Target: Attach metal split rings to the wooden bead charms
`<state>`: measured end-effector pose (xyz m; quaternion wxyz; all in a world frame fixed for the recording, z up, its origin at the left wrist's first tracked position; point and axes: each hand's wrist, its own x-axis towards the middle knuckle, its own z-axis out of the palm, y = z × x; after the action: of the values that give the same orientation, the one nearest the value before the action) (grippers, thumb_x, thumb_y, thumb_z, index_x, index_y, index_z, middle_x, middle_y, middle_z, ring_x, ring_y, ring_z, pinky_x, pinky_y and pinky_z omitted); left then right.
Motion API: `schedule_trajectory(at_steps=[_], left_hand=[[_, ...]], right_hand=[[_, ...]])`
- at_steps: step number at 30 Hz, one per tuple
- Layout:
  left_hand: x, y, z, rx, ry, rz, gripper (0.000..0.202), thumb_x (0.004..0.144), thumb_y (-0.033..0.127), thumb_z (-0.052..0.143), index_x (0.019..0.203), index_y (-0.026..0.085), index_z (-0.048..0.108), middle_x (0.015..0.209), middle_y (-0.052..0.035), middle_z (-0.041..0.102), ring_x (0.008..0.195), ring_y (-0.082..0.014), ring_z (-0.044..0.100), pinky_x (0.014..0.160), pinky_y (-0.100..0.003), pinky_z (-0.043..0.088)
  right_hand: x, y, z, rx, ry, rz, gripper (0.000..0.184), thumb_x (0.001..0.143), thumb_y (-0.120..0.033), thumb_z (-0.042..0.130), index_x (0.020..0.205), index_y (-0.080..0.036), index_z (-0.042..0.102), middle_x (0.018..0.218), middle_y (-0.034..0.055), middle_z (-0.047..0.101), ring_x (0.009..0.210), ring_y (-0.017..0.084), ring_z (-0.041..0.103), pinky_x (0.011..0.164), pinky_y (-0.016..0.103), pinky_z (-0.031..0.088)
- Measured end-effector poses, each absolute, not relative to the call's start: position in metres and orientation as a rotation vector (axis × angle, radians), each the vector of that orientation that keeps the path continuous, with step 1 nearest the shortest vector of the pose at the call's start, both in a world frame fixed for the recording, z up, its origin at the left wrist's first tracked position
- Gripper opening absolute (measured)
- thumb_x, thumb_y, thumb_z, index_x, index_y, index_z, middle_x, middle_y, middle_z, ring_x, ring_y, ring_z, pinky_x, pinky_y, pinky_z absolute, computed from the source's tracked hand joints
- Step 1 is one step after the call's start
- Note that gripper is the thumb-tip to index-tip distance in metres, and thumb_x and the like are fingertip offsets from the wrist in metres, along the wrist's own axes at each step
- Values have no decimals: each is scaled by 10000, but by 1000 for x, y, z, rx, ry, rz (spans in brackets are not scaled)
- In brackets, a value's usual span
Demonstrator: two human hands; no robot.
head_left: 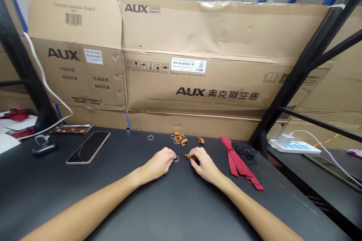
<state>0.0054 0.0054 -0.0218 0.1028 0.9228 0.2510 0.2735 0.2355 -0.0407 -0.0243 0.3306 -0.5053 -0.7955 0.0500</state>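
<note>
Both of my hands rest on the black table (158, 211). My left hand (161, 162) is curled, its fingertips pinching a small metal ring (176, 158). My right hand (203, 162) is closed in a pinch on a small brown wooden bead piece (189, 156). Just beyond the hands lies a cluster of brown beads with rings (179, 138). A single brown bead (201, 141) sits to its right, and a loose metal ring (151, 137) lies to its left.
Red ribbon strips (239, 162) and a pile of black rings (245, 153) lie at the right. A phone (88, 147) lies at the left, near a black clip (43, 145) and white cable (48, 86). Cardboard boxes (198, 60) wall the back. A white power strip (294, 145) sits on the neighbouring table.
</note>
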Motion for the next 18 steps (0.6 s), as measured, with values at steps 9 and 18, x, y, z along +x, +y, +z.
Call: schedule_trajectory(at_steps=[9,18], left_hand=[[5,-4,-10,2824,731,758,170,949,169,444,878,180,599,886,-41,586,848,-168,517,785,-274,448],[7,-4,-6,2978,765,610,152,943,147,407,822,169,497,917,-65,532,811,-187,502,742,-312,413]], right_hand=[[229,-46,-23,-1151,-2082,237,223,818,-88,475,962,-216,587,916,54,606,874,202,533,793,355,462],[227,-44,-26,-1166,-2165,148,175,828,-76,460,880,-201,571,888,59,581,841,203,510,768,355,462]])
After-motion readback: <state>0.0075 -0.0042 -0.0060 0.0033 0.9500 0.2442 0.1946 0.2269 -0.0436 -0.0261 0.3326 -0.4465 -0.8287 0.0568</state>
